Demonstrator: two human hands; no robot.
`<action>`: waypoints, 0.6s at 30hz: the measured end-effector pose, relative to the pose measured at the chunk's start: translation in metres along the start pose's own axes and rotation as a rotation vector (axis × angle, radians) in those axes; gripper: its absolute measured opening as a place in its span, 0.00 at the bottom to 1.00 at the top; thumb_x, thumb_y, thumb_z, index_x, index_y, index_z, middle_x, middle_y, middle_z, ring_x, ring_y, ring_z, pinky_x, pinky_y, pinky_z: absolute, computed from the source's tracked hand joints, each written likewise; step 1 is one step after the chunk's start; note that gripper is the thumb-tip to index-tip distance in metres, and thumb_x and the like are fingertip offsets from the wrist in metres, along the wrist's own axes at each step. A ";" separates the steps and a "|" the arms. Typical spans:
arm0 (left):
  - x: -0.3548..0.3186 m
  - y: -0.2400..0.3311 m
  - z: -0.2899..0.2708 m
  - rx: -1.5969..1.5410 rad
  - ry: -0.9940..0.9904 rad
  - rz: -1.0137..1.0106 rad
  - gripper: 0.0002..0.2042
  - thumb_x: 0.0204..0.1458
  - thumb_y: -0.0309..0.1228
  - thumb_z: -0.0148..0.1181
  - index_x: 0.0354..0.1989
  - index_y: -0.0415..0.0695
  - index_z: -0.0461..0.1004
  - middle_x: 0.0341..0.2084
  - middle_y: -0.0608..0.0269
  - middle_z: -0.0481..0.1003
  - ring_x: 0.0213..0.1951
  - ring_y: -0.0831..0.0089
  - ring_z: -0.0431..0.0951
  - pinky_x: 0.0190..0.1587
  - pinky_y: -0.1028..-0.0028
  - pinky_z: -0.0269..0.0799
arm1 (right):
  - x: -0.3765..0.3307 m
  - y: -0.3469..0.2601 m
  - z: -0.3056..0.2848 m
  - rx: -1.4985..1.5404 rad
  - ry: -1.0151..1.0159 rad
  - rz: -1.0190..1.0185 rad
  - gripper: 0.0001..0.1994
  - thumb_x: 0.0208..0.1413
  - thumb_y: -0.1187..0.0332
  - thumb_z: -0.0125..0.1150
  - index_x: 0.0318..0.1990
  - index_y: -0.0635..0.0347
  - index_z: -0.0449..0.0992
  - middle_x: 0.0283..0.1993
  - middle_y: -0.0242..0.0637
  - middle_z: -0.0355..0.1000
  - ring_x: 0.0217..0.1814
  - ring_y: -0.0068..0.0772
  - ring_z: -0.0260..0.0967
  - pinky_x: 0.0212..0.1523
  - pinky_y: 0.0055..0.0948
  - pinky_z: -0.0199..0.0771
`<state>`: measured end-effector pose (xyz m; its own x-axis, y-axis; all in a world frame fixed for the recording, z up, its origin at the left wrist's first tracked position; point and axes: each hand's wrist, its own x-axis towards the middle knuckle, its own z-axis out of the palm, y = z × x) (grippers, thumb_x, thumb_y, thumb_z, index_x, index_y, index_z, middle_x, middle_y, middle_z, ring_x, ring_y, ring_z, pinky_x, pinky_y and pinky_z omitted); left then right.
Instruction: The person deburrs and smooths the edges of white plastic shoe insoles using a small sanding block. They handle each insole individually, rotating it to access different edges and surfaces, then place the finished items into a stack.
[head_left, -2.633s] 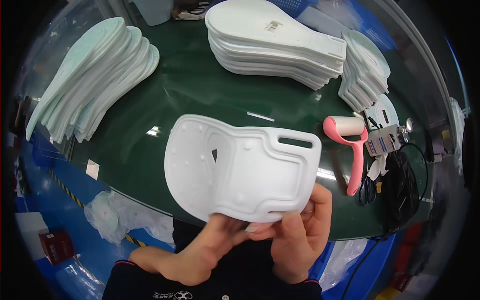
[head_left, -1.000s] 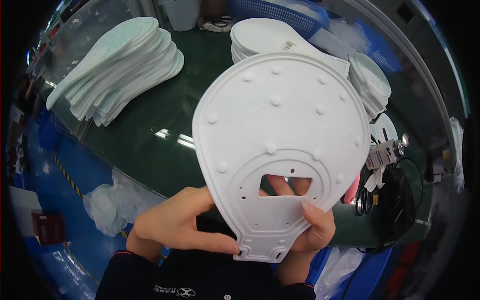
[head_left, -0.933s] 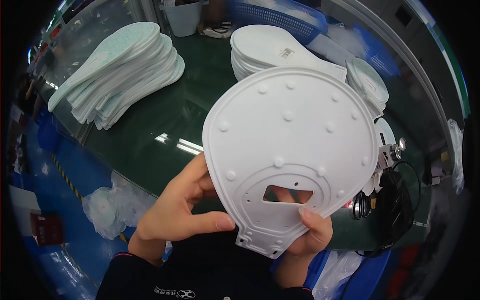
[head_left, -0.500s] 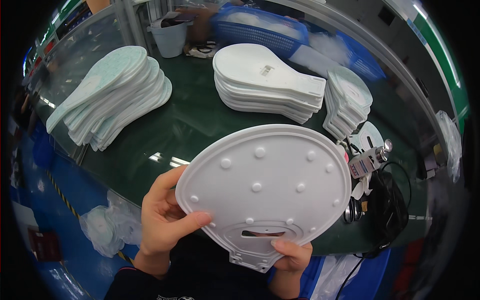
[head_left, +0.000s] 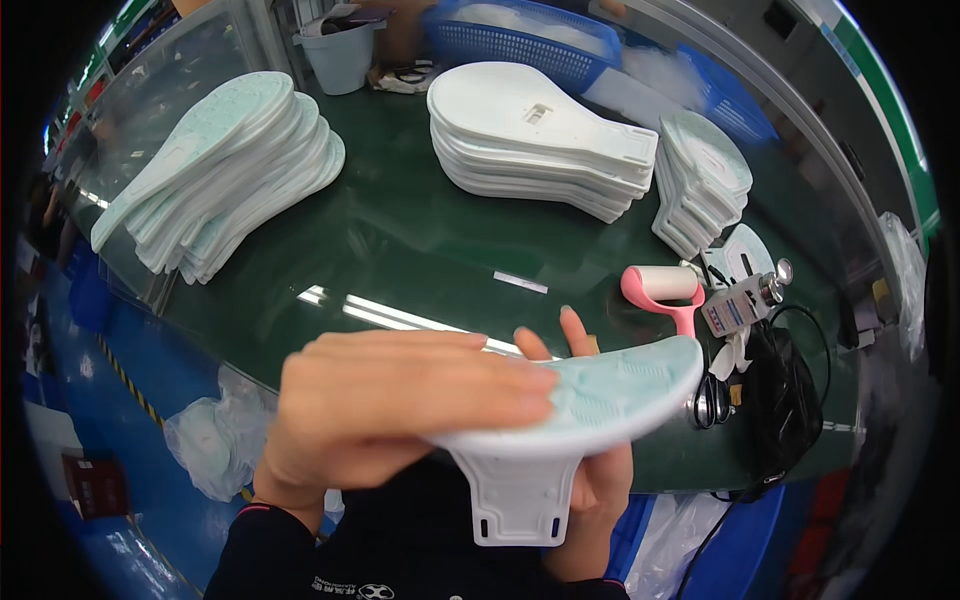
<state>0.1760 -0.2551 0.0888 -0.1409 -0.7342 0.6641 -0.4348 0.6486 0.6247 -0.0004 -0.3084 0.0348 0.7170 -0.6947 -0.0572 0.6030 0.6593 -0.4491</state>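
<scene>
- Head view: the person holds a white plastic panel close to the body, in front of the near edge of the green tabletop, tipped almost edge-on so its pale green ribbed face points up.
- The left hand lies flat across the top of the panel, fingers together and stretched out to the right, thumb hidden beneath; it is pressed on the panel, clamping it from above.
- The right hand is under the panel, mostly covered by it; two fingertips poke up behind the far rim, and the palm sits beside the panel's white tab with two small slots, which hangs down. It grips the panel from below.
- Far left on the tabletop, a fanned stack of pale green panels leans toward the left edge.
- Toward the far edge, in the middle, a stack of white paddle-shaped panels lies flat.
- Just right of it, a smaller stack of rounded panels stands tilted.
- Near the right edge, a pink-handled lint roller lies just beyond the held panel's tip, with a small metal tool and a black cable beside it.
- Beyond the far edge sit a blue basket and a grey bucket.
- Below the near left edge, crumpled clear plastic bags lie on the blue floor.
</scene>
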 end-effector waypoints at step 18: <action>-0.011 0.001 0.019 0.415 0.064 -0.159 0.05 0.41 0.32 0.54 0.24 0.48 0.75 0.21 0.68 0.75 0.29 0.71 0.76 0.51 0.53 0.57 | 0.008 -0.009 -0.018 -0.378 0.201 -0.439 0.33 0.44 0.59 0.47 0.57 0.63 0.48 0.56 0.50 0.51 0.61 0.41 0.45 0.58 0.36 0.44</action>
<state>0.1598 -0.2504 0.0748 0.0057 -0.7959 0.6054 -0.7687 0.3837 0.5117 -0.0065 -0.3248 0.0225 0.3278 -0.9432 0.0540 0.6351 0.1776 -0.7517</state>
